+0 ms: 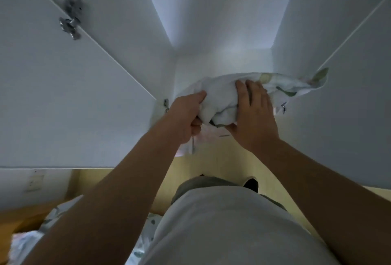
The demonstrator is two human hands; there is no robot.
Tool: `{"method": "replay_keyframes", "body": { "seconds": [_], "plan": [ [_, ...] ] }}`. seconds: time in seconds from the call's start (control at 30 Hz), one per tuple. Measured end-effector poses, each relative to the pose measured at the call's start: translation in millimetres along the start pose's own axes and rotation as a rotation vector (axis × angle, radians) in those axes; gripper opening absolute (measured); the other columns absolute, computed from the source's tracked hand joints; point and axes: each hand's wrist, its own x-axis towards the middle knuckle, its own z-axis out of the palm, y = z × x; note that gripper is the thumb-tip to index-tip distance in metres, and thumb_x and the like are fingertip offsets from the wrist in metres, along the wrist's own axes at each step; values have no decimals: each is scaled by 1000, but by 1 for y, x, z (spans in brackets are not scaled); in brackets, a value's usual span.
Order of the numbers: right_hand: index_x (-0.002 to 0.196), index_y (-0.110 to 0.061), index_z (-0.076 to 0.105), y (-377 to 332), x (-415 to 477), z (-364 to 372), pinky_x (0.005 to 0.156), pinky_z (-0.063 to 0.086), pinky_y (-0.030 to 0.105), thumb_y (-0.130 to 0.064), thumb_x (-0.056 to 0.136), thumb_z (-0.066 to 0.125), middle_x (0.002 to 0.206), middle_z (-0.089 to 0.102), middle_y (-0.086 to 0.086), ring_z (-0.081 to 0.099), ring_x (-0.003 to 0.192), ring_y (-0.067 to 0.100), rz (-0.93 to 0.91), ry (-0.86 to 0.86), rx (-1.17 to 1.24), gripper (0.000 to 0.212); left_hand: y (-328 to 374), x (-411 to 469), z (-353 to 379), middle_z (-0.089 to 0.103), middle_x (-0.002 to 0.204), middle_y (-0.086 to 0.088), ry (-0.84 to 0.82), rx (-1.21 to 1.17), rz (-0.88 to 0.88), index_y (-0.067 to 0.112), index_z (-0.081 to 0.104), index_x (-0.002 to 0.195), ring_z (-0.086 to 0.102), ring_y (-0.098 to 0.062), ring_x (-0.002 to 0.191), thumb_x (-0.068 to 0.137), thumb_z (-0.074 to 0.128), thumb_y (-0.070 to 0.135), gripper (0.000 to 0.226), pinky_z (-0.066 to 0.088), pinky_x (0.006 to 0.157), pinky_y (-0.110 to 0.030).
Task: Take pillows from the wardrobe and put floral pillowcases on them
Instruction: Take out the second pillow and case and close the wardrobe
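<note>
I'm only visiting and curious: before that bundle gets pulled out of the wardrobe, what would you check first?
1. Left hand grips the white bundle from below: ok.
2. Right hand clasps it, fingers over, thumb under: ok.
3. Left door and right door swung open: ok.
4. Floral corner free of the right door's edge and hinge: cannot tell.
5. Bundle is a pillow, not just loose fabric: cannot tell.
</note>
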Motion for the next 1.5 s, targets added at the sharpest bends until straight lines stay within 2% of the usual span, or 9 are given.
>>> {"method": "replay_keyframes", "body": {
  "seconds": [0.23,0.4,0.67,0.9,1.03,1.1,1.23,1.37,1.5],
  "plan": [
    [141,-8,43,-47,9,-26,117,24,59,-60,77,68,147,46,14,33,145,38,-353,3,-21,87,-4,-44,-61,25,37,4,-34,-45,-57,19,40,68,20,-7,25,95,64,42,43,17,40,-9],
    [102,-16,62,-83,17,-27,83,51,47,-21,71,66,88,66,6,63,85,32,-587,-146,-102,31,-31,-69,-96,32,41,2,18,-45,12,17,42,66,27,-11,32,94,66,42,44,20,40,-15],
    [82,-16,66,-157,14,-36,57,56,41,-25,75,53,71,67,4,65,60,26,-820,-320,-10,17,-62,-98,-166,60,65,2,687,601,268,18,55,63,63,-26,77,92,37,72,63,47,71,-32],
    [100,-22,65,-211,11,-71,73,52,35,-33,83,53,93,71,2,69,85,29,-959,-410,-87,24,-79,-119,-209,46,129,-19,1375,145,625,0,41,134,46,-35,120,82,75,31,69,35,102,-38],
    [109,-26,64,-223,7,-80,79,53,35,-39,88,53,100,71,0,69,91,27,-982,-418,-113,27,-73,-122,-227,26,154,-18,1219,-106,531,1,19,151,28,-31,142,84,76,27,92,23,116,-33],
    [112,-26,64,-225,6,-83,81,54,36,-43,89,53,101,71,0,69,92,27,-977,-416,-86,30,-65,-125,-233,38,153,-5,1070,-262,509,6,16,155,44,-20,133,87,74,28,92,34,101,-17],
    [111,-26,65,-219,6,-86,79,52,33,-48,91,52,101,72,-1,69,92,26,-945,-427,-30,32,-60,-128,-227,60,83,15,1029,-217,423,15,33,151,60,-2,70,89,70,31,73,39,75,-18],
    [112,-28,65,-213,3,-90,77,50,31,-54,91,50,103,72,-3,69,93,24,-902,-453,16,36,-56,-125,-240,57,138,0,1086,-365,438,17,28,152,61,-21,118,82,73,34,86,45,104,-34],
    [117,-29,65,-207,1,-98,82,53,34,-58,91,48,106,73,-2,69,96,26,-875,-469,34,42,-55,-118,-246,64,122,6,1050,-298,472,26,40,141,66,-24,111,70,78,36,81,51,101,-46]
  ]
}}
